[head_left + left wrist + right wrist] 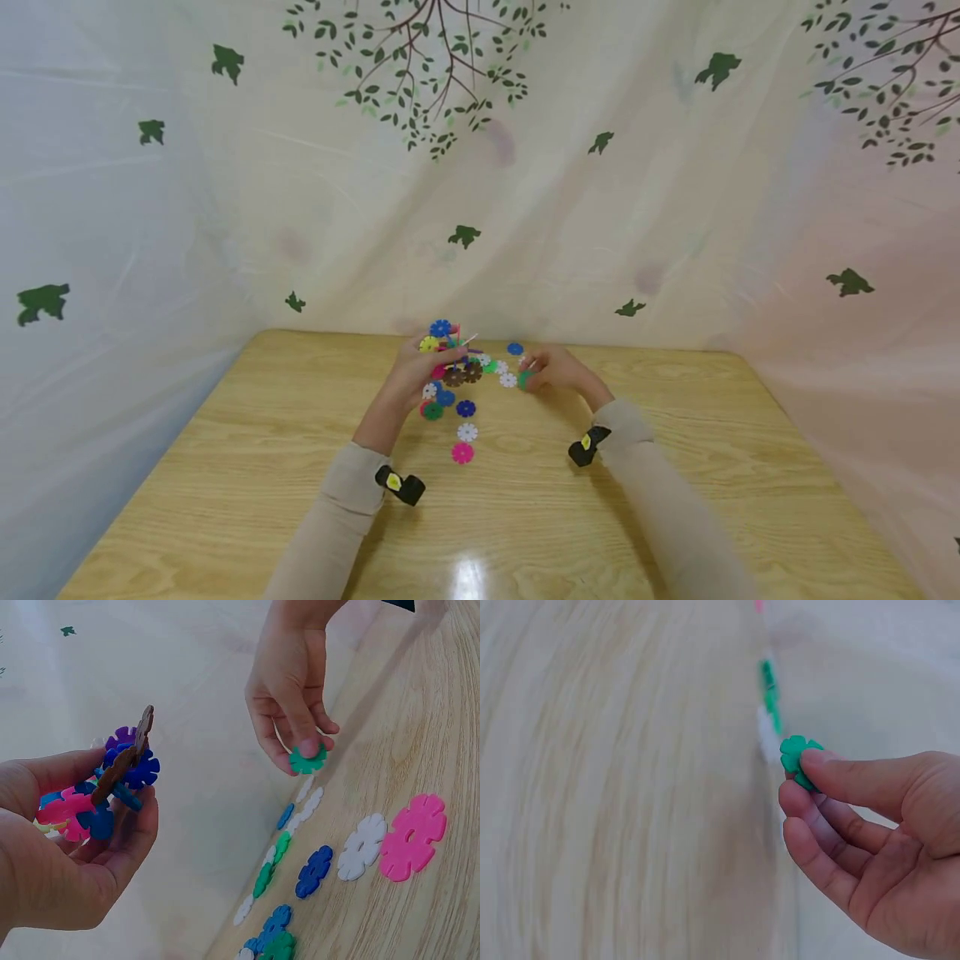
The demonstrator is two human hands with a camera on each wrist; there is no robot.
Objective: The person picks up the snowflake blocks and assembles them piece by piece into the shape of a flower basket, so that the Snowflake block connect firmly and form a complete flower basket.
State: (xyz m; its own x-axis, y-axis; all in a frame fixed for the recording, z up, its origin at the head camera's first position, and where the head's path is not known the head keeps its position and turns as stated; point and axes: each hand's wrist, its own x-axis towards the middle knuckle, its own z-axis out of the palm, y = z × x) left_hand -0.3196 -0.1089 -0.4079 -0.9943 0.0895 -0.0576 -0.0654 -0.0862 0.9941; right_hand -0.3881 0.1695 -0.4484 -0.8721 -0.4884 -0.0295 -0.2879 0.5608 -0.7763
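Note:
My left hand (420, 367) holds a cluster of joined, notched flower-shaped plastic discs; in the left wrist view brown discs (114, 774), a pink disc (69, 813) and blue ones (141, 772) show between thumb and fingers. Part of the cluster is hidden by the palm. Off to the right, my right hand (558, 369) pinches a single green disc (795, 756) between thumb and forefinger, raised a little over the table. The two hands are apart, and the green disc does not touch the cluster.
Loose discs lie on the wooden table (675, 500): a pink disc (462, 452), a white disc (467, 432) and a dark blue disc (466, 408) in a row, with several more behind. A printed cloth (525, 275) hangs at the table's far edge.

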